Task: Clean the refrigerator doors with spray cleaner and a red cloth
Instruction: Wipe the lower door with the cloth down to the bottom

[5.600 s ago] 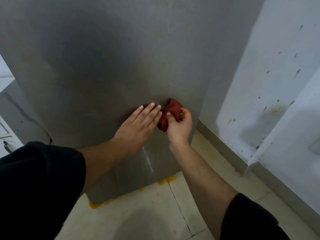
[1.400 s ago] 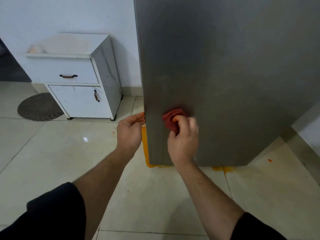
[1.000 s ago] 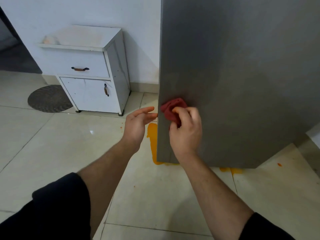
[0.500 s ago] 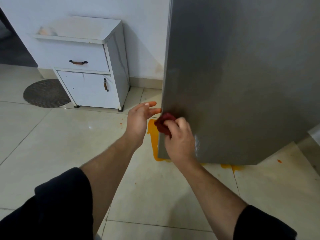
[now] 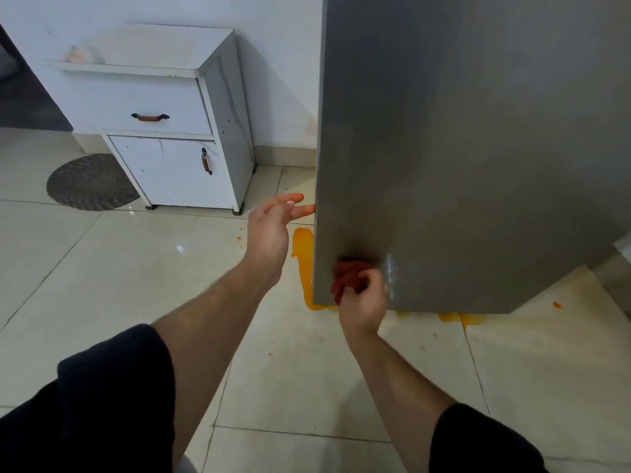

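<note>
Grey brushed-metal refrigerator door [image 5: 478, 148] fills the right of the view, its lower edge close above a pale glossy tiled floor [image 5: 102, 268]. Right hand [image 5: 363, 302] grips a crumpled red cloth [image 5: 350, 274], fingers curled round it, and presses it to the door near the lower left corner. A shiny streak [image 5: 392, 273] shows on the metal just right of the cloth. Left hand [image 5: 269, 230] holds nothing, fingers straight and slightly spread, tips at the door's left edge; contact cannot be told. Orange stain [image 5: 302, 244] lies on the tiles along the door's base. A white cabinet with brown handles [image 5: 170, 131] stands against the white wall [image 5: 273, 46]; a round dark woven mat [image 5: 90, 182] lies beside it.
</note>
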